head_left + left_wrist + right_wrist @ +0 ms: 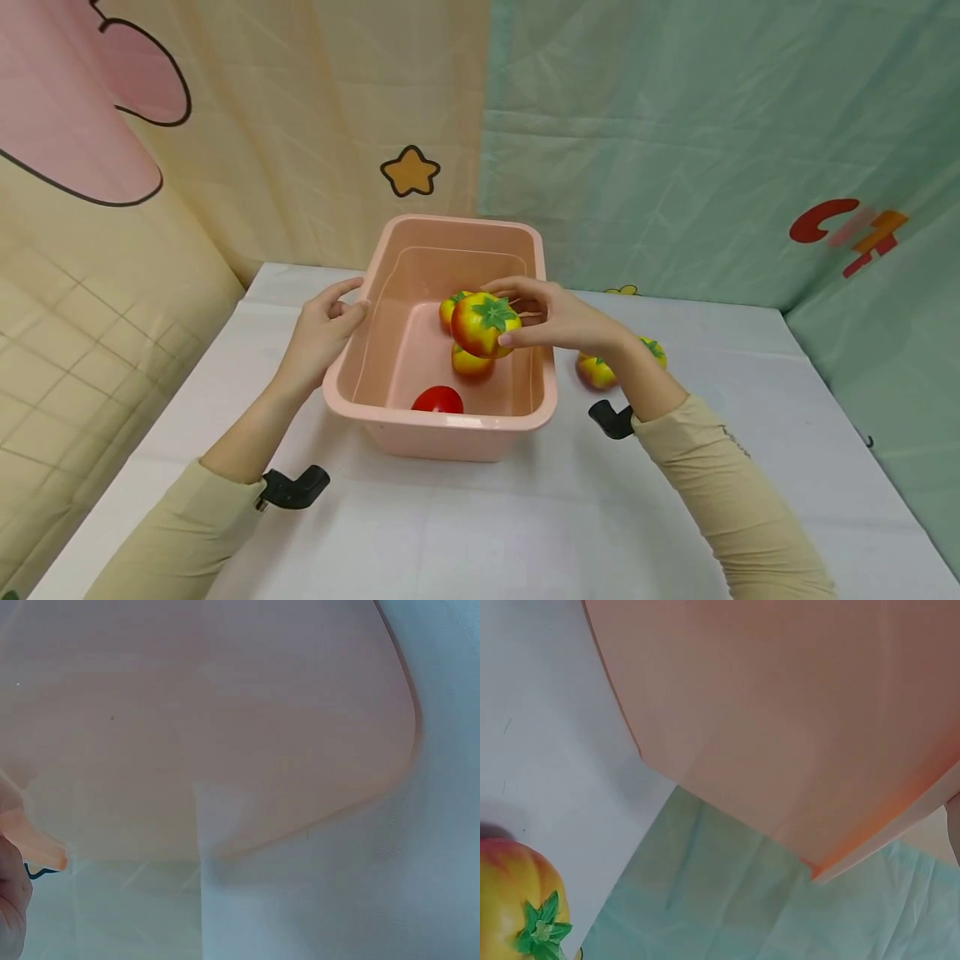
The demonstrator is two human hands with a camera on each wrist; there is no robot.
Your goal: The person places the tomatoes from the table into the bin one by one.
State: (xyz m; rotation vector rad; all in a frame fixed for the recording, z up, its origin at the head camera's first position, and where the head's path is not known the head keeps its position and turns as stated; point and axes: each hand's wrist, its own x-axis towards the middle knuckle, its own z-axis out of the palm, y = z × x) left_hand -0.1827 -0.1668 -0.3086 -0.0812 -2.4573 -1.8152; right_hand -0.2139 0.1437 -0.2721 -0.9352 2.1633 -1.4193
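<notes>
A pink plastic basin (450, 416) stands on the table, its side filling much of both wrist views. My left hand (318, 337) grips its left rim, fingers and thumb at the edge; part of that hand (10, 904) shows in the left wrist view. Over the basin's right part, my right hand (555, 317) holds a yellow-red tomato (480, 325) with a green star-shaped top. Below and behind it in the basin lie two similar tomatoes, one lower (472, 365) and one further back (447, 312). A plain red, rounded thing (438, 400) lies by the basin's front wall, partly hidden.
Right of the basin, two more yellow-red tomatoes rest on the white table (465, 517): one nearer (596, 372) and one (655, 350) partly behind my right forearm. A printed curtain (675, 150) hangs behind the table. Black camera mounts jut from both wrists.
</notes>
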